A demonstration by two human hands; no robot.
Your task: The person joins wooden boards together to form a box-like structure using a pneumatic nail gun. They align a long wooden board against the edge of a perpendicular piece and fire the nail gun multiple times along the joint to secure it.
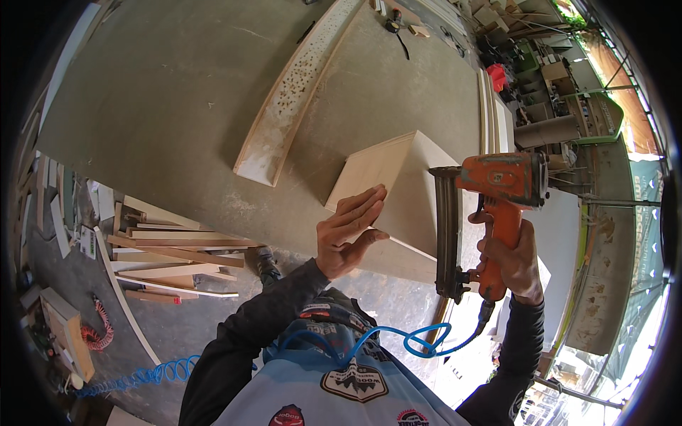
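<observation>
My right hand (513,259) grips the handle of an orange pneumatic nail gun (497,181), its dark magazine hanging down on the left side. The gun's nose points left, level with the right side of a pale wooden box (376,170); whether it touches the wood I cannot tell. My left hand (352,231) rests with fingers stretched against the near left part of the box. A blue air hose (408,337) runs from the base of the gun's handle across my front.
The box stands near the edge of a large worktable (177,92). A long shallow trough (295,92) holding small pieces lies beyond it. Wood strips (177,248) are piled at lower left. A tape measure (393,26) sits at the far side. Shelves with clutter (547,85) line the right.
</observation>
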